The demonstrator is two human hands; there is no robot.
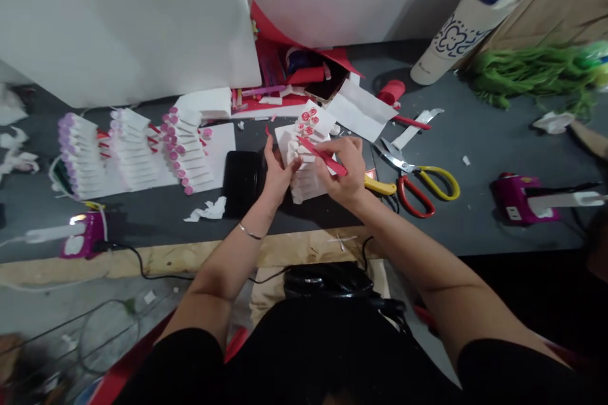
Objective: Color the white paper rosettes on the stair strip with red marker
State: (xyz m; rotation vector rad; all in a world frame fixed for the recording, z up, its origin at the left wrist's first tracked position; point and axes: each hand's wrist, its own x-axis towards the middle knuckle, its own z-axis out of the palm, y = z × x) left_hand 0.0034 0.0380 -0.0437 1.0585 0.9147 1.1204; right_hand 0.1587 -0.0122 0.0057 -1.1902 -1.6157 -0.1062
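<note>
R hand (349, 171): grip clamped on a slim red tool (332, 162), exact type unclear, its narrow end over the white rolls (308, 185); can't tell if it's touching. Rolls sit on white paper nr the middle of the worktop (484, 145), toward its near edge, btwn both hands. Several red-and-white tips (308, 120) show at the far end of the bunch.

L hand (275, 180) is at the left side of the rolls: thumb & forefinger apart, thumb up against them; can't tell if the other fingers are clamped on anything. Silver bangle (250, 231) on that wrist. Black phone (241, 180) just left of L hand, w/ a crumpled white scrap (206, 210) beside it.

Farther left, toward the worktop's left edge: three fanned sets, purple-tipped rolls (80, 161), pale-purple-tipped rolls (127, 152) & pink-tipped rolls (183, 158).

Right of R hand: yellow-handled tool (380, 186), then scissors (403, 168) lying open, one handle red, one yellow. White bottle (451, 38) nr the far edge, green strands (527, 69) to its right.
</note>
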